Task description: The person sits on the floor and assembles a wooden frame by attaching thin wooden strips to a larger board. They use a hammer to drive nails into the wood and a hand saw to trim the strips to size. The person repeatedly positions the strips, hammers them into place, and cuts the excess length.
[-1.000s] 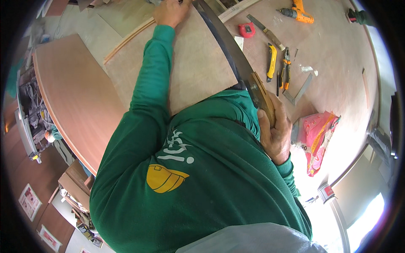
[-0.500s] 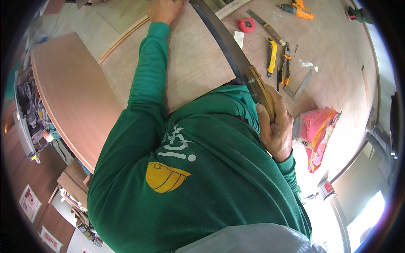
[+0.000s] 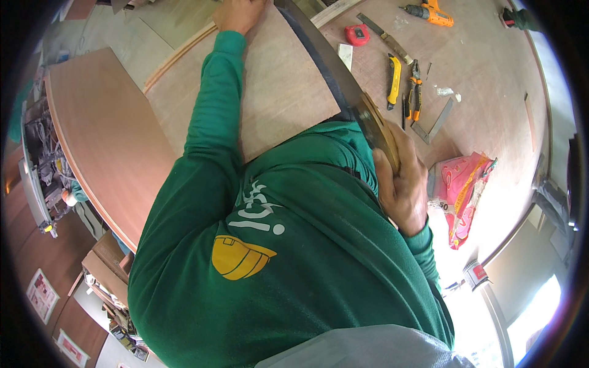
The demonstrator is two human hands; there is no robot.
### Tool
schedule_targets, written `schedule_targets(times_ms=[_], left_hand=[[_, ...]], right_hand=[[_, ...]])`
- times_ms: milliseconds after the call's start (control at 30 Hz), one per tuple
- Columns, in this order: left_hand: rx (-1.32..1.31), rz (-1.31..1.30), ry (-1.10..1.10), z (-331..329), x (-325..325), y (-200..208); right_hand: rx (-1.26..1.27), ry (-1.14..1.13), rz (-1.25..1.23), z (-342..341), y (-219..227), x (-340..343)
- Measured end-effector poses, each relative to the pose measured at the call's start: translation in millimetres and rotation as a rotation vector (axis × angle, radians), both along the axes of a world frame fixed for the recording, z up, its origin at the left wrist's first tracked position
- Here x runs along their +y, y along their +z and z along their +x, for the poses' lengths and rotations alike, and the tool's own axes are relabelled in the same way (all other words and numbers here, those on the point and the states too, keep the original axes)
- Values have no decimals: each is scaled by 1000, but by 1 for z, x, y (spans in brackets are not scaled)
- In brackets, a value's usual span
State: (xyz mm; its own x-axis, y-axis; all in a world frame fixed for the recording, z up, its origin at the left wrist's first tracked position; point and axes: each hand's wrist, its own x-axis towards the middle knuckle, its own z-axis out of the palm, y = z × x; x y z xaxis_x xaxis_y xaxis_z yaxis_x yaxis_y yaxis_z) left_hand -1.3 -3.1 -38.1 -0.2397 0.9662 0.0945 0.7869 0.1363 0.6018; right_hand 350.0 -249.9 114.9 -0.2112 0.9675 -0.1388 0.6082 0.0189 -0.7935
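My right hand point(image 3: 404, 178) is wrapped round the wooden handle of a handsaw point(image 3: 329, 56), close to my right side. The saw's long dark blade runs away from me along the right edge of a thin, pale wooden panel point(image 3: 288, 80). Blade and panel edge look close together; whether the teeth touch the wood cannot be made out. At the far end of the panel my left hand point(image 3: 241, 15) rests near the blade's far part. The top of the picture cuts off its fingers. The panel's near edge lies against my green shirt.
Right of the saw, the work surface holds a red tape measure point(image 3: 357, 35), a yellow utility knife point(image 3: 394, 81), pliers point(image 3: 415, 92), a small square point(image 3: 437, 122), an orange drill point(image 3: 432, 12) and a pink bag point(image 3: 463, 190). A curved brown panel point(image 3: 104, 122) stands at left.
The saw handle and my right hand have shifted very slightly, with the handle tilted a little differently. My left hand stays at the panel's far end.
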Motion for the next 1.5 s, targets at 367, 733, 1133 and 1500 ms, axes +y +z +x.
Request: schedule_targets(times_ms=[367,733,1133,1500], left_hand=[[-6,-21,45,6,-6,11],[193,-14,16,-5,5,-11],[206,0,18,-5,3,-16],[207,-3,34,-4,4,-12]], right_hand=[[39,34,59,-5,-2,2],[104,69,200,-40,-39,56],[89,35,140,-18,-26,19],[62,63,248,-71,-52,97]])
